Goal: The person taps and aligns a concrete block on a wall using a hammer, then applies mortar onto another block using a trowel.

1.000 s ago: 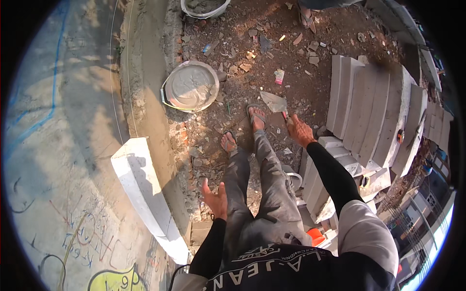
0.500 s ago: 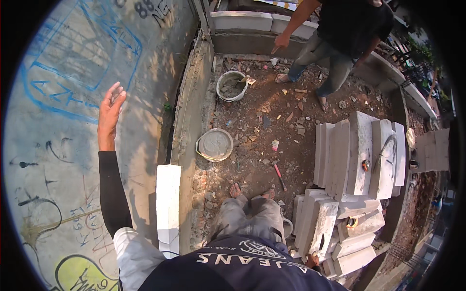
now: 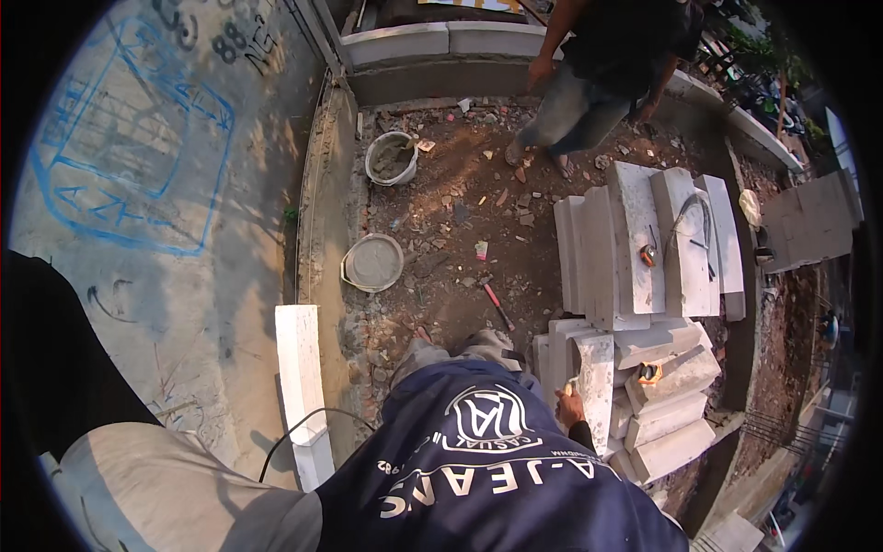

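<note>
My right hand (image 3: 570, 407) is beside the near stack of pale blocks (image 3: 593, 382), its fingers closed around a small, light-coloured thing that I cannot make out. My left hand is out of view. Its arm, in a black sleeve (image 3: 78, 354), reaches past the picture's left edge. Close to my left side, a white block (image 3: 296, 354) stands on the low wall, and a thin black cable (image 3: 303, 420) loops across it.
Ahead are a bucket of grey mix (image 3: 375, 262), another bucket (image 3: 391, 158) and a red-handled hammer (image 3: 498, 306) on rubble-strewn ground. Tape measures (image 3: 647, 255) and a looped cable (image 3: 706, 216) lie on stacked blocks. A co-worker (image 3: 607, 83) stands beyond; a painted wall (image 3: 248, 304) borders the left.
My left arm has swung outward, taking its hand out of view. My body leans forward and my right hand has moved up along the block. The co-worker has stepped and lowered the pointing hand.
</note>
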Tool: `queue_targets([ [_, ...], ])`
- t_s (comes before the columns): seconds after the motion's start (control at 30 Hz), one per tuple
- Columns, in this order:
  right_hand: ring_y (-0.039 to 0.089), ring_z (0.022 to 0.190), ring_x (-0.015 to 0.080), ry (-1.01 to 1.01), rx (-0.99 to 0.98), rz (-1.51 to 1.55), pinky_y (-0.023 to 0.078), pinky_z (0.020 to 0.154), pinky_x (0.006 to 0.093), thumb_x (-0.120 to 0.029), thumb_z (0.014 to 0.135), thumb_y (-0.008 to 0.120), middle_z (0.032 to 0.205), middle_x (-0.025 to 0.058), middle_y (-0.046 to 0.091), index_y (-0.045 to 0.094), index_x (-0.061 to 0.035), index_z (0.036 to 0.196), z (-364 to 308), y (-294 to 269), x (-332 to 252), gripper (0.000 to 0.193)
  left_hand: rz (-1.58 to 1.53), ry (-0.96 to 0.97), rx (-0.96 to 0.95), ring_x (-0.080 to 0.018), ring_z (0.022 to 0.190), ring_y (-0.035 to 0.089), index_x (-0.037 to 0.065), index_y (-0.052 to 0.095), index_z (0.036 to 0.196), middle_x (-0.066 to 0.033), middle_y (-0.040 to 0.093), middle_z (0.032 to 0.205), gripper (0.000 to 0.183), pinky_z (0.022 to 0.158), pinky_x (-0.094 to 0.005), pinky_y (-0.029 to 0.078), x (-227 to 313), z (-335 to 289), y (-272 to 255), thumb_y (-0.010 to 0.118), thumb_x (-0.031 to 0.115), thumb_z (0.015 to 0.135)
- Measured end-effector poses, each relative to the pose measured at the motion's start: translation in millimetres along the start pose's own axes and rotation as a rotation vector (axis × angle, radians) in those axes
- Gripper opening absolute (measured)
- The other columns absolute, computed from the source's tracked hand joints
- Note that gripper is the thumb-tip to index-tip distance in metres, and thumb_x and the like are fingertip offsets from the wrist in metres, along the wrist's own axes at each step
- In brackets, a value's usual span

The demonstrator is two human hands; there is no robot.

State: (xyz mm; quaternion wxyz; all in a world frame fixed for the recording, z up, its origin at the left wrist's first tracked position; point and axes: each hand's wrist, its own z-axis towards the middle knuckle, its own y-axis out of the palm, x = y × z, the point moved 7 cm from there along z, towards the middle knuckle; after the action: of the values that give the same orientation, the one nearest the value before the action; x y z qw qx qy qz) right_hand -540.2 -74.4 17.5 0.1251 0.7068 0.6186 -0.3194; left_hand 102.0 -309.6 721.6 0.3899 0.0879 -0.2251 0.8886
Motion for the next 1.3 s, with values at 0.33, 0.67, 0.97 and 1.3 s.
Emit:
queue_targets([
  [0.33, 0.053, 0.05, 0.0172, -0.214, 0.239, -0.313, 0.042, 0.045, 0.0371, -0.024, 0.092, 0.078, 0.065, 0.0029, 0.054, 0.059, -0.008, 0.112, 54, -39, -19, 0.031, -0.436, -0.991, -0.639, -0.0277, 0.137, 0.053, 0.007, 0.044, 0.153, -0.0133, 0.052, 0.154, 0.052, 0.11, -0.0388, 0.047, -16, -286, 330, 0.061, 0.025, 0.106],
  [0.67, 0.068, 0.06, 0.0244, 0.265, 0.125, -0.044, 0.053, 0.052, 0.0402, -0.027, 0.088, 0.075, 0.072, 0.0133, 0.068, 0.068, 0.0022, 0.092, -4, -24, 64, 0.03, -0.442, -0.961, -0.75, -0.0273, 0.133, 0.055, 0.008, 0.044, 0.152, -0.0134, 0.051, 0.154, 0.051, 0.108, -0.0392, 0.049, -20, -291, 334, 0.06, 0.024, 0.107],
  [0.97, 0.067, 0.057, 0.026, 0.257, 0.243, 0.087, 0.052, 0.053, 0.0426, -0.032, 0.09, 0.074, 0.072, 0.0149, 0.066, 0.066, 0.0017, 0.093, -37, -21, 61, 0.034, -0.431, -1.034, -0.792, -0.027, 0.13, 0.056, 0.009, 0.043, 0.151, -0.0135, 0.051, 0.153, 0.049, 0.106, -0.0396, 0.051, -29, -317, 330, 0.06, 0.023, 0.107],
  [1.3, 0.068, 0.066, 0.0229, 0.271, 0.461, 0.162, 0.053, 0.058, 0.0401, -0.025, 0.089, 0.076, 0.08, 0.0119, 0.07, 0.068, 0.0015, 0.105, -77, 27, 82, 0.032, -0.434, -1.017, -0.926, -0.0266, 0.127, 0.057, 0.01, 0.043, 0.15, -0.0137, 0.051, 0.153, 0.047, 0.103, -0.0399, 0.053, -68, -302, 339, 0.059, 0.022, 0.107],
])
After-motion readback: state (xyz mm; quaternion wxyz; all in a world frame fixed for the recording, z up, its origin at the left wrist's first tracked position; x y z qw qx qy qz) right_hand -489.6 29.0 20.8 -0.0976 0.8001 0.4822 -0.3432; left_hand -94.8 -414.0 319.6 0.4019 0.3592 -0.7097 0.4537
